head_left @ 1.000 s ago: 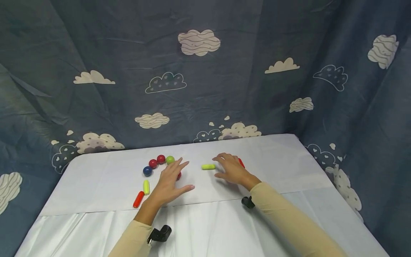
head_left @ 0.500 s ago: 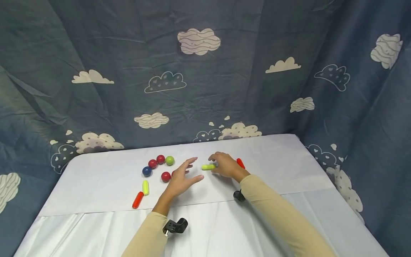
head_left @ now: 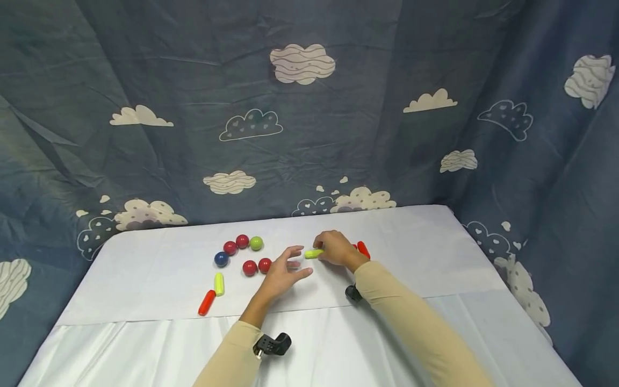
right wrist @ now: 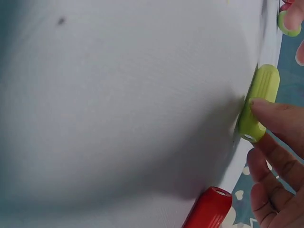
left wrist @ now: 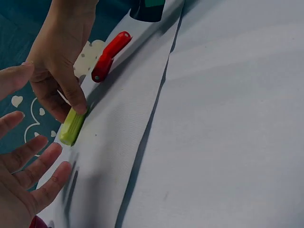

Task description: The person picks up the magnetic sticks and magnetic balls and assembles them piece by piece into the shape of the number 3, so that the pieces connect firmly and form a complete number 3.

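Observation:
My right hand pinches a short grooved yellow-green cylinder between thumb and fingers. The cylinder has a hole in its end and lies on or just above the white cloth; which one I cannot tell. My left hand hovers to the left of it, fingers spread and holding nothing. Beside the left hand are two red balls, one red ball and another partly near the fingers. Behind the right hand lie two red cylinders, partly covered in the head view.
Farther left, a blue ball, two more red balls and a green ball form a curved row. Nearer me lie a second yellow-green cylinder and a red cylinder. A dark cloud-patterned curtain hangs behind the table.
My right hand has moved left and closed its fingers on the yellow-green cylinder. The left hand has moved right, uncovering the two red balls.

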{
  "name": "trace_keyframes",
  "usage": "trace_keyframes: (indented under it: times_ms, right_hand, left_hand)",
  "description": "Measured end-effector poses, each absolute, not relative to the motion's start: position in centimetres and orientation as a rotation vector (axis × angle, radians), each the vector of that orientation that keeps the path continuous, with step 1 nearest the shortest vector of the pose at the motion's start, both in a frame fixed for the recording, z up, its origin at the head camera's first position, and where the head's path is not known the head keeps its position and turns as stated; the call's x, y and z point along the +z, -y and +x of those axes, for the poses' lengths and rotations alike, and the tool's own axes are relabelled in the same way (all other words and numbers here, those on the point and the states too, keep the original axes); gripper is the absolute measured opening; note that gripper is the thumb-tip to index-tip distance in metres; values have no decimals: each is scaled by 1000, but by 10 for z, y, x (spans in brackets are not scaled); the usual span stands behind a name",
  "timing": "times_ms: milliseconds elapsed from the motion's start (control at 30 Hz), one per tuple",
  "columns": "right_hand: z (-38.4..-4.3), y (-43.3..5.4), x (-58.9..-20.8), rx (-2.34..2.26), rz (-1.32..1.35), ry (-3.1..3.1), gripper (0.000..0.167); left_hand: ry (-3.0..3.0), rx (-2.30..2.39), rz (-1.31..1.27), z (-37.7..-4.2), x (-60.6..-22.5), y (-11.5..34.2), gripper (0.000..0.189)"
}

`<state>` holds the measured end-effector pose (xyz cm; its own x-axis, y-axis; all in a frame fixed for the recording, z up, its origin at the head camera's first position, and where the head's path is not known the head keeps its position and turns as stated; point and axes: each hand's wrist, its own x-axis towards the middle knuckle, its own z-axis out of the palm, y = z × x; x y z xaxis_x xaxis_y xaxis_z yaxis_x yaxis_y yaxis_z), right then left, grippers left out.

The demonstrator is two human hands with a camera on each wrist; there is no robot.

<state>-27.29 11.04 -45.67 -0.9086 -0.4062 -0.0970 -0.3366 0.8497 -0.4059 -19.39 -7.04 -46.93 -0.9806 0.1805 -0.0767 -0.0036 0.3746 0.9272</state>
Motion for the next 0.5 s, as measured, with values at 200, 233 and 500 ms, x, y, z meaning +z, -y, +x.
trace_keyframes:
  times_ms: [200, 233, 500]
  right_hand:
    - [-270, -108, -462, -564, -551, -2853, 21]
    - [-269, -107, -461, -567, -559, -2860, 19]
    - [-262, -109, -455, -665, -575, -2842, 18]
  left_hand:
    - [-2432, 1660, 148, -190, -476, 69, 63]
    - [-2436, 1659, 151, -190, -476, 69, 62]
    - [-2487, 1594, 125, -186, -475, 71, 60]
